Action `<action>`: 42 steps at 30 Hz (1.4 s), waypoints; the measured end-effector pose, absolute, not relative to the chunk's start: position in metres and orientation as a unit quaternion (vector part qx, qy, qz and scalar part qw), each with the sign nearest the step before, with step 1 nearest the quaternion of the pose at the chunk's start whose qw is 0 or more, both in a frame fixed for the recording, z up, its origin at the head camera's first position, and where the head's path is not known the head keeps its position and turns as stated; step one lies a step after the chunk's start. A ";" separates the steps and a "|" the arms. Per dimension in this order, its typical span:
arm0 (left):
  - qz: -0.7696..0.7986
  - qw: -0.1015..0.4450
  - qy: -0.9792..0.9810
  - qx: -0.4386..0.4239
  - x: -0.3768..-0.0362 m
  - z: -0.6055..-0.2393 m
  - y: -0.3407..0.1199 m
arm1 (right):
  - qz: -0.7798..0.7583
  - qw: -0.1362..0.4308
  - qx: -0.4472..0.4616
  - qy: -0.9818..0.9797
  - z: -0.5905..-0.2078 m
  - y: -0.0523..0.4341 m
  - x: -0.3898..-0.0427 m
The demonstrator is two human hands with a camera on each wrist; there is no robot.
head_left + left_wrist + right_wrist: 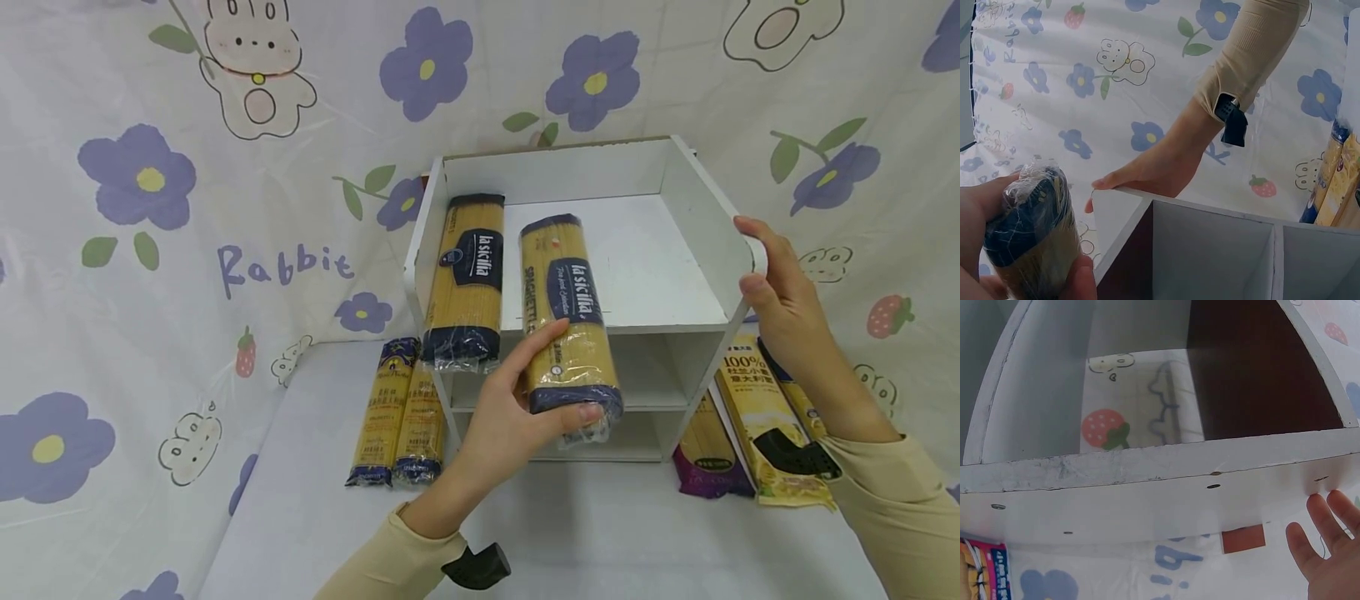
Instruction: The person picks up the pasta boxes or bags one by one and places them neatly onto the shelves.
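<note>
My left hand (517,425) holds a clear-wrapped pack of spaghetti (581,350) by its lower end, thumb across the bottom and fingers along the left side. The pack is tilted over the front of the white shelf (630,258). Its dark blue end (1022,219) faces the left wrist camera. A second spaghetti pack (465,279) lies on the shelf's top level, against the left wall. My right hand (787,308) grips the front corner of the shelf's right side panel. In the right wrist view, its fingertips (1316,503) touch that panel's outer face.
Two yellow pasta packs (386,412) lean at the shelf's left. To the right stand a purple-ended pack (712,454) and a yellow pack (772,425). Lower compartments (645,375) open below the top level. A patterned cloth (285,192) hangs behind.
</note>
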State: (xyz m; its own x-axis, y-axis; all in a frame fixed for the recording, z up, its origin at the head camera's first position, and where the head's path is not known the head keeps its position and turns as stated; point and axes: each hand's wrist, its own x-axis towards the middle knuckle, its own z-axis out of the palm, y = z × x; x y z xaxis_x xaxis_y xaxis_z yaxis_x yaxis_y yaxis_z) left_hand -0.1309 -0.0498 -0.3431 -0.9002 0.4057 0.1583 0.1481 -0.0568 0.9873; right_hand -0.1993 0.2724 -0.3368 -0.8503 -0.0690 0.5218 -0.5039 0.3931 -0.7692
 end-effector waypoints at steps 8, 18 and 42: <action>0.713 0.089 0.663 0.209 -0.137 -0.346 -0.051 | 0.521 0.206 0.175 -0.809 -0.337 0.272 -0.199; 0.701 0.075 0.674 0.221 -0.143 -0.347 -0.047 | 0.517 0.206 0.170 -0.813 -0.337 0.273 -0.199; 0.651 0.073 0.714 0.246 -0.172 -0.355 -0.040 | 0.519 0.208 0.172 -0.811 -0.339 0.272 -0.200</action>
State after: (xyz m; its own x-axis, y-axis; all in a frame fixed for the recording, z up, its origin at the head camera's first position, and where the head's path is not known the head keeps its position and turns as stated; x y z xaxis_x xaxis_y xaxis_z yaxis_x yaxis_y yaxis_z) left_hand -0.1725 -0.0399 -0.3549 -0.8685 0.4458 0.2167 0.2566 0.0304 0.9660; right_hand -0.2001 0.2723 -0.3390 -0.8540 -0.0632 0.5164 -0.4953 0.4027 -0.7697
